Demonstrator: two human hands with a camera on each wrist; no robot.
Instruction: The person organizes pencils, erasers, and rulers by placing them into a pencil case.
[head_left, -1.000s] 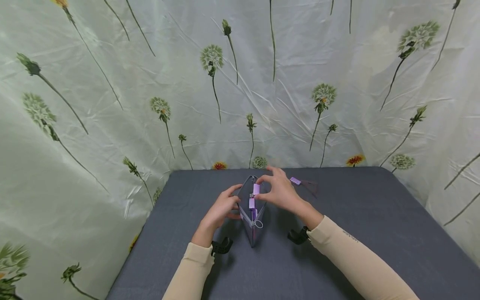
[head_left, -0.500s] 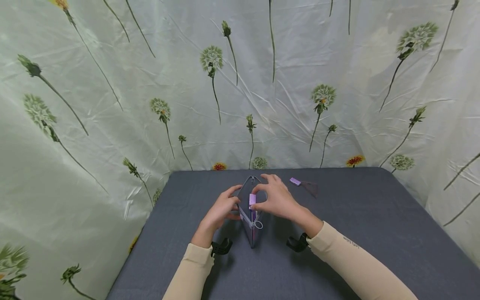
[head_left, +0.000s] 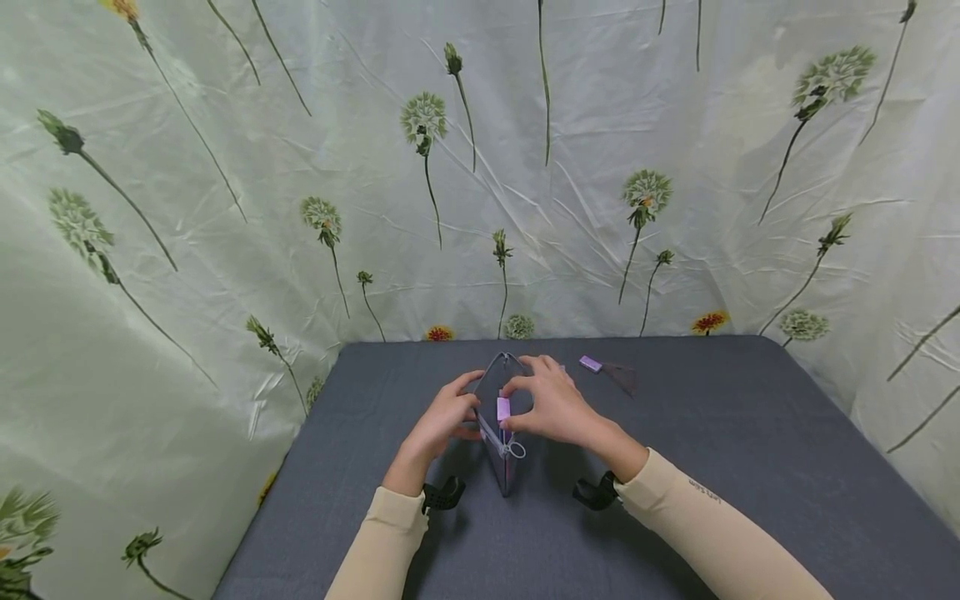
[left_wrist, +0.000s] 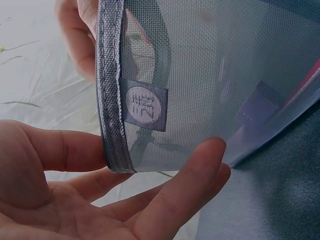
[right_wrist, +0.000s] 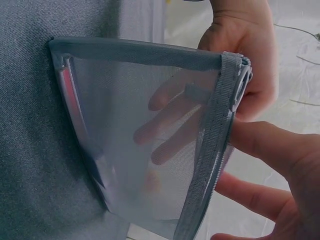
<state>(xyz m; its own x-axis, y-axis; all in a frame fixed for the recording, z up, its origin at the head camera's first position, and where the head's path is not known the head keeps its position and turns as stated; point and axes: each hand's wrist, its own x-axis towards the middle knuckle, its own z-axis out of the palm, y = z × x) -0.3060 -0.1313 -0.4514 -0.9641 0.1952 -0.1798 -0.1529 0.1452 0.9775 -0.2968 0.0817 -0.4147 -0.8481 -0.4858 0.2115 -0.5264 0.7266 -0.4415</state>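
Looking down through the head camera, I see the mesh pouch (head_left: 501,425) standing on its lower edge on the grey table (head_left: 750,467), its mouth up and its long axis running away from me, squarely between the two hands. My left hand (head_left: 442,421) sits against its left wall with the fingers curled on the rim, and my right hand (head_left: 551,404) is at the far right side of the opening, thumb and forefinger pinching a small purple piece (head_left: 503,408) right over the mouth. That piece lies just inward of the right hand's fingertips and points down into the pouch, so the right hand is the nearer one to it. A second purple piece (head_left: 591,363) with a dark clear part lies on the table beyond the right hand, apart from it. From the left wrist camera, the pouch's grey bound edge (left_wrist: 111,100) runs upright past my palm, with the thumb and fingers closed about the mesh, and a woven label (left_wrist: 145,105) sits just inside that edge. From the right wrist camera, the zipper edge (right_wrist: 212,150) rises beside my right fingers (right_wrist: 270,145), and the left hand's fingers (right_wrist: 170,125) show through the mesh on the far side; the pinch itself is out of this view.
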